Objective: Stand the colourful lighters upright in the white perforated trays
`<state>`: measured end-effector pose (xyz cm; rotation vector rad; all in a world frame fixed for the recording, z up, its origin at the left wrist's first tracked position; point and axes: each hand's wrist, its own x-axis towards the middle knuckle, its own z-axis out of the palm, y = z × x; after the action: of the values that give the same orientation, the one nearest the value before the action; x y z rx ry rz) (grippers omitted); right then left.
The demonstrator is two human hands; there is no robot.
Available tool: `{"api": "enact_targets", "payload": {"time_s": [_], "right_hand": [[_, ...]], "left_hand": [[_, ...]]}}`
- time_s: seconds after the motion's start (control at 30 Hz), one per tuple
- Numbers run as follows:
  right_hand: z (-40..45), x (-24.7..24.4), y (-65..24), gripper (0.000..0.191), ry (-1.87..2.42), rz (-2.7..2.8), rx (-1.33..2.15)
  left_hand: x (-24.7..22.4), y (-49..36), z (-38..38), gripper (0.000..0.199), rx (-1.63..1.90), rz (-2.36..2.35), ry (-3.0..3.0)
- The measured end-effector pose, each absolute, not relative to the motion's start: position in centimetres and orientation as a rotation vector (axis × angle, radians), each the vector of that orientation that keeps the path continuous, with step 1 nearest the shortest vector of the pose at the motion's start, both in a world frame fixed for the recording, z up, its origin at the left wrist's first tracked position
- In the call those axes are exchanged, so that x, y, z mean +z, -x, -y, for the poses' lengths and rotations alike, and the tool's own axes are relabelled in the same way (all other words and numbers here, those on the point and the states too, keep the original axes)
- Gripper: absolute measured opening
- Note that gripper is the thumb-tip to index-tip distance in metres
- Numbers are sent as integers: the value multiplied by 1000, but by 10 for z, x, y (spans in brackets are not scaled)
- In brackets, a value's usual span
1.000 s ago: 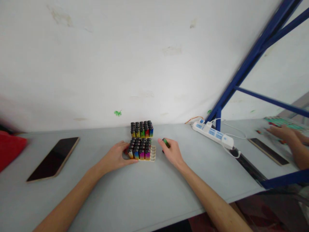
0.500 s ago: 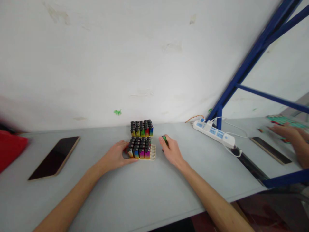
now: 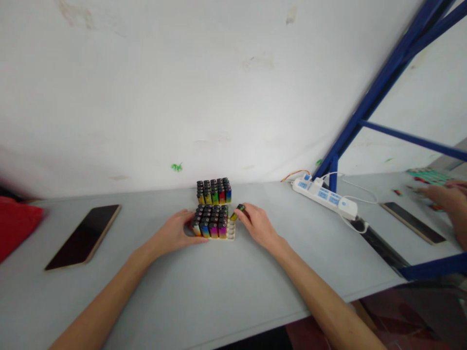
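Observation:
Several upright lighters (image 3: 214,229) with black tops and coloured bodies stand in a pale tray (image 3: 231,234), whose right column shows open slots. My left hand (image 3: 177,229) is wrapped round the left side of this group, thumb along the front edge. Between the thumb and fingers of my right hand (image 3: 256,221) is a yellow-green lighter (image 3: 237,212) with a black top, tilted over the back right slots of the tray. Behind stands a second block of lighters (image 3: 214,192), near the wall.
A dark phone (image 3: 83,237) lies at left, near a red item (image 3: 18,226). At right are a white power strip (image 3: 324,197) with cables, a blue metal frame (image 3: 333,160), another phone-like slab (image 3: 413,222) and another person's hands (image 3: 443,197) over small items.
My right hand has moved left to the tray's back right corner, and the lighter in it is now more visible. My left hand has stayed by the tray. The other person's hands have shifted.

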<state>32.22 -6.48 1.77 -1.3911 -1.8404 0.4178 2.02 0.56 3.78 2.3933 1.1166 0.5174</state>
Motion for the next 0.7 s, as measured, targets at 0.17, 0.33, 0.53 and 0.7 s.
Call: {"api": "enact_targets", "payload": {"time_s": [0.17, 0.33, 0.53, 0.7], "right_hand": [[60, 16, -324, 36, 1316, 1940, 369], [53, 20, -330, 34, 1271, 2006, 369], [46, 26, -324, 31, 1277, 2152, 367], [54, 37, -337, 28, 1238, 2120, 492]], "left_hand": [[35, -20, -7, 49, 538, -1123, -2402], [34, -19, -8, 51, 530, -1112, -2407], [38, -17, -6, 51, 499, -1128, -2416], [44, -14, -1, 57, 448, -1167, -2409]]}}
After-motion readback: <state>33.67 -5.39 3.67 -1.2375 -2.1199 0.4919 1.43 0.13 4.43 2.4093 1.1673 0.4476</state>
